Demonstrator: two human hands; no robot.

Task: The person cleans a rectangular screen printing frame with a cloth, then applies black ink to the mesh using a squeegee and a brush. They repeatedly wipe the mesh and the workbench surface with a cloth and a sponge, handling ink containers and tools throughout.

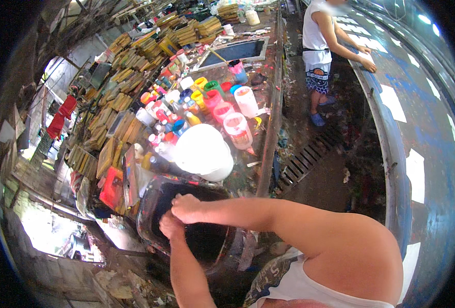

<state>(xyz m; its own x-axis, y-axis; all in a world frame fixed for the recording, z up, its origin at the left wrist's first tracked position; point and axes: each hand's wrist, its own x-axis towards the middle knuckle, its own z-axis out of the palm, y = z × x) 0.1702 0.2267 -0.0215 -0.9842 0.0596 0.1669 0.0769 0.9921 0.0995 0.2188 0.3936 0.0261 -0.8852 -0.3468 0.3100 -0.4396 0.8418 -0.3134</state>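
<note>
My left hand (171, 225) and my right hand (187, 208) are close together, both closed, above a dark open tub (145, 218). The right hand sits slightly farther from me than the left. Whatever is between the fingers, if anything, is too small or hidden to make out. The inside of the tub looks black. Just beyond it stands a large white bucket (202, 151) on the cluttered worktable (266, 149).
Paint jars (212, 100) in several colours crowd the table near a framed screen (232, 53). Stacked wooden frames (117, 102) line the left. A co-worker (318, 46) stands at a long printing table (392, 169) bearing white pieces. A grating (309, 159) lies between the tables.
</note>
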